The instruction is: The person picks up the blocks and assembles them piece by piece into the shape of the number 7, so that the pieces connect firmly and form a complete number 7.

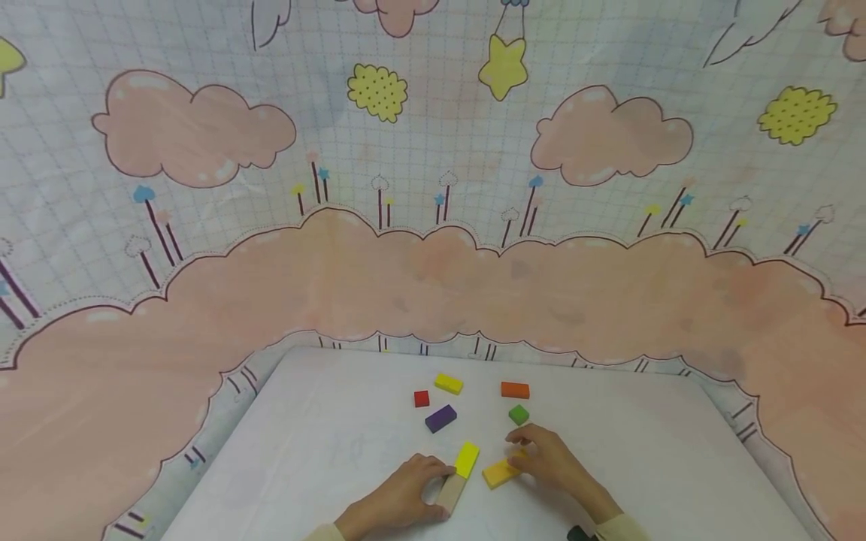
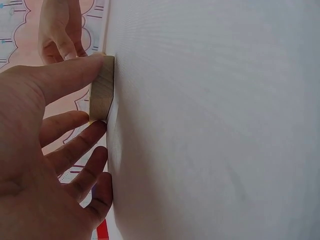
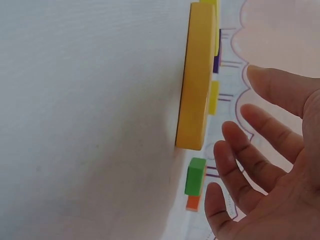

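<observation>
My left hand point(image 1: 404, 497) pinches a plain wooden block point(image 1: 450, 493) lying on the white table, thumb at its near end and fingertips toward its far end. In the left wrist view, that wooden block point(image 2: 102, 90) spans thumb and fingers. A bright yellow block point(image 1: 467, 458) lies end to end with it, in one slanted line. My right hand point(image 1: 551, 458) hovers over an amber-yellow block point(image 1: 499, 473) to the right. The right wrist view shows its fingers point(image 3: 254, 167) spread and loosely bent, apart from the amber block point(image 3: 196, 80).
Beyond the hands lie a purple block point(image 1: 441, 418), a small red block point(image 1: 422, 398), another yellow block point(image 1: 449, 383), an orange block point(image 1: 515, 390) and a small green block point(image 1: 519, 414). A patterned cloth point(image 1: 433, 285) hangs behind the white table point(image 1: 325, 428).
</observation>
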{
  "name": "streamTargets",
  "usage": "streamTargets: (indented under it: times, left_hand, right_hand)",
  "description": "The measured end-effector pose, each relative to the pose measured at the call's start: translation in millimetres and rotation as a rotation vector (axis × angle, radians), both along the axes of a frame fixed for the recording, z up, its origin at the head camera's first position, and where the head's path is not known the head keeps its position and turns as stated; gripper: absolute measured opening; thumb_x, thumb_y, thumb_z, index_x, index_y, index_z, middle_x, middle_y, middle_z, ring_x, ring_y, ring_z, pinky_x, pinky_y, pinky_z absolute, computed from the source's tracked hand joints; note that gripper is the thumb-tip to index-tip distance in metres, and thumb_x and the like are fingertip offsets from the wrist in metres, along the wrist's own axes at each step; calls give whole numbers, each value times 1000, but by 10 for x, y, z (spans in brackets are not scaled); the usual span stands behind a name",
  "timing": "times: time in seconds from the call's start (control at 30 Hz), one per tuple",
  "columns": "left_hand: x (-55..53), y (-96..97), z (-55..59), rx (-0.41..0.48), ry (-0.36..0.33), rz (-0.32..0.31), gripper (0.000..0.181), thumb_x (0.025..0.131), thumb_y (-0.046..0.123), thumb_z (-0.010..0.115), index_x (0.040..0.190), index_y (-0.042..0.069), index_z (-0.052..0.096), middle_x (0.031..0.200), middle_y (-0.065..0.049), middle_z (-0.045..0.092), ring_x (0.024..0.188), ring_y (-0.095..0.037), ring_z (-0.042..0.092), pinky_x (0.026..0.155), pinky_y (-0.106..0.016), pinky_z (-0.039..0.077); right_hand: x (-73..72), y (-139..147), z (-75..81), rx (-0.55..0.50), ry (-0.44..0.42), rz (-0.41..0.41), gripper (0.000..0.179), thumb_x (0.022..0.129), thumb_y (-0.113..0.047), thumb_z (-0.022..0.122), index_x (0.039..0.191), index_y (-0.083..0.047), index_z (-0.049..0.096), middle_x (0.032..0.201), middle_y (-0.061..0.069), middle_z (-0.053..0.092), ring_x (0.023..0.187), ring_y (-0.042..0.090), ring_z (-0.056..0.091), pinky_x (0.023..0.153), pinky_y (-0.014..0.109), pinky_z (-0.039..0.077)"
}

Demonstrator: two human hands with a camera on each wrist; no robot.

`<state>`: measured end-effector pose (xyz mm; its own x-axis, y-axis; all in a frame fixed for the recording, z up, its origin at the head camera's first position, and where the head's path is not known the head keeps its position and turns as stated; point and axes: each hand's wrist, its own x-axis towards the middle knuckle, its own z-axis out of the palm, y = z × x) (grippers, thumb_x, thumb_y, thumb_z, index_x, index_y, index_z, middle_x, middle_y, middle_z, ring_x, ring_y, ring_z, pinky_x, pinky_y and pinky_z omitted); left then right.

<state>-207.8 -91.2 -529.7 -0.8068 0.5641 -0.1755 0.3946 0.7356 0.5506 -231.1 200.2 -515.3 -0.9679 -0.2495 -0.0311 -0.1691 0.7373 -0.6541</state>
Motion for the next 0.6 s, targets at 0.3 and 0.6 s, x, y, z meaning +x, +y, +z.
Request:
streamTargets:
  times: [0.3,0.6]
  left_hand:
    - [1,5,-11,-4,3,-1,57,82,45,76,134,35,57,128,14,59,114,-7,50,106,-39,46]
    - [17,3,18,-4,13,-4,57,82,45,76,134,33,57,129,13,59,114,-7,50,106,-38,47]
  right_hand:
    - [70,87,-24,-12,9,34,33,82,-26,79,111,-15,67,109,-2,68,102,20,60,92,49,52]
    - [63,113,-75,6,-35,13,34,77,-18,83,108,-17,68,108,-5,66,102,18,59,94,50,52]
